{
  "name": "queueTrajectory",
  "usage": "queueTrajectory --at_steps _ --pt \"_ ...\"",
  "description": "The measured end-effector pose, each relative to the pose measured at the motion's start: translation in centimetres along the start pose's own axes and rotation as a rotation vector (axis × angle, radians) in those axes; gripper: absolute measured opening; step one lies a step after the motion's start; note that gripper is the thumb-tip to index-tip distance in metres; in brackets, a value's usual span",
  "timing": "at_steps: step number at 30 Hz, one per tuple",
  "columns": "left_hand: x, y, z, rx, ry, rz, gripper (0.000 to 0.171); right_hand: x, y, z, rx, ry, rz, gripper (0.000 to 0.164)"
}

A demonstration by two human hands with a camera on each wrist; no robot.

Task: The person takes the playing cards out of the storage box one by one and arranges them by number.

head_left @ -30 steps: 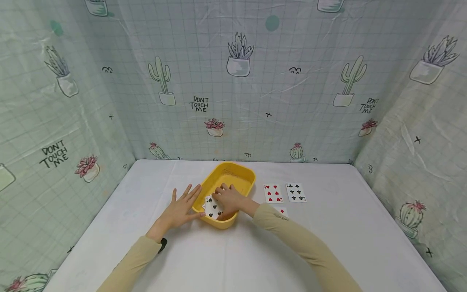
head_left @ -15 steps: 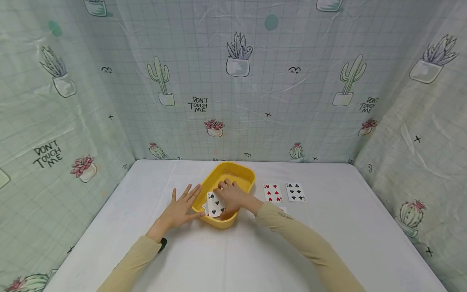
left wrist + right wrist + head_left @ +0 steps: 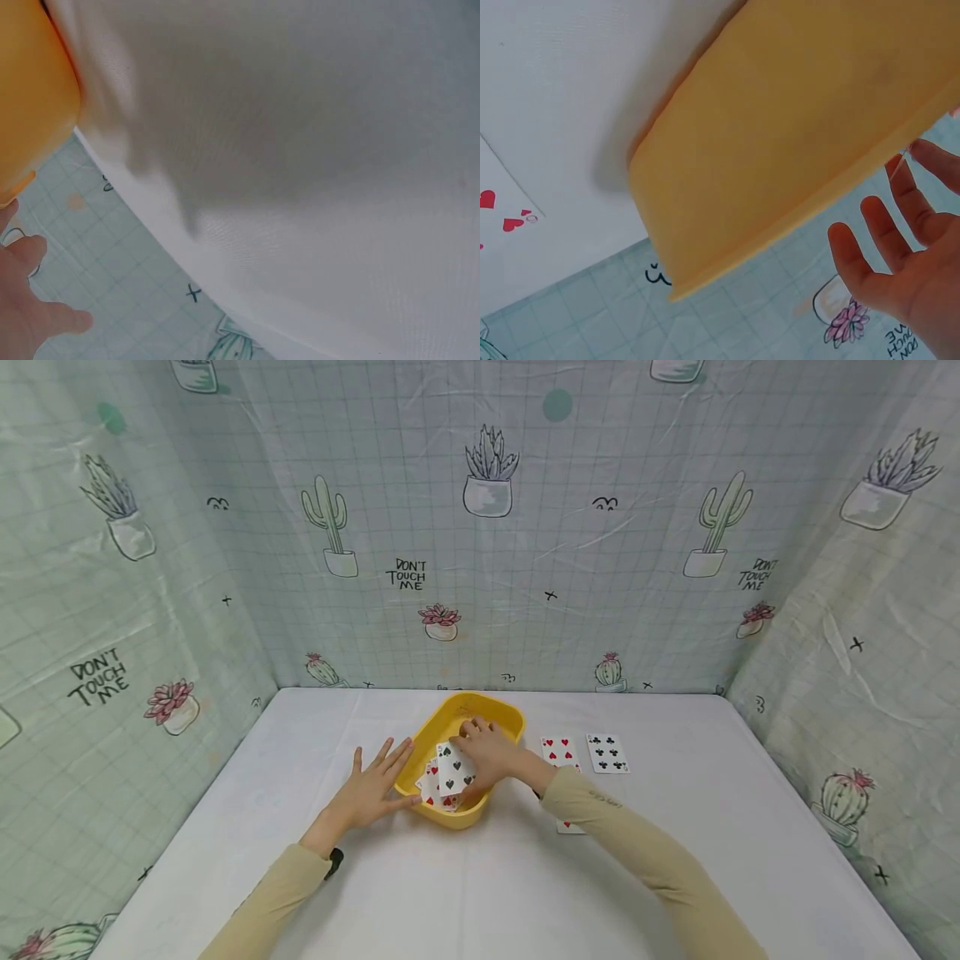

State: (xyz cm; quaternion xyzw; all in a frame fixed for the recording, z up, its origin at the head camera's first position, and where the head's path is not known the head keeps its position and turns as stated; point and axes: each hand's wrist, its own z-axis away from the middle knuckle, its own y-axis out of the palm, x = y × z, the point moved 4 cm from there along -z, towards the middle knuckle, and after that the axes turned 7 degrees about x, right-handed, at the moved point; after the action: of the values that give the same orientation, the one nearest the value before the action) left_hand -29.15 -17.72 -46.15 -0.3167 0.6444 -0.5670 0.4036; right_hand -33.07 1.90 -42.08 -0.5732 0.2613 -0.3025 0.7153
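Here, pinching a spades card (image 3: 454,768) over the near half of the yellow tub (image 3: 453,821) with the right hand (image 3: 489,755), fingers bent and set on the card's far and right-hand edges; no telling its exact number. In the right wrist view, showing only a thin edge of that card between fingertips, just beside the tub's rim. Resting the left hand (image 3: 371,793) wide, fingers straight and spread, against the tub's left rim, thumb reaching its near-left edge. Beneath the pinched card, lying overlapped in the tub's near end: hearts cards (image 3: 428,785), too covered to count. Right of the tub, flat on the white bench (image 3: 397,902): an upper hearts card (image 3: 559,750), partly hidden behind the right sleeve (image 3: 645,852), and, farther from the tub, a six of clubs (image 3: 608,753). Right of the tub's near end, peeking from under the same sleeve: a lower hearts card (image 3: 567,827). Beyond the tub, behind the bench: a pale cloth (image 3: 517,560) printed with potted plants
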Motion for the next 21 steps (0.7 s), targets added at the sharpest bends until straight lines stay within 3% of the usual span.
queueTrajectory --at_steps 21 --pt "-0.2 -0.7 -0.3 0.034 -0.009 0.012 0.086 -1.5 -1.9 2.8 -0.017 0.008 -0.041 0.087"
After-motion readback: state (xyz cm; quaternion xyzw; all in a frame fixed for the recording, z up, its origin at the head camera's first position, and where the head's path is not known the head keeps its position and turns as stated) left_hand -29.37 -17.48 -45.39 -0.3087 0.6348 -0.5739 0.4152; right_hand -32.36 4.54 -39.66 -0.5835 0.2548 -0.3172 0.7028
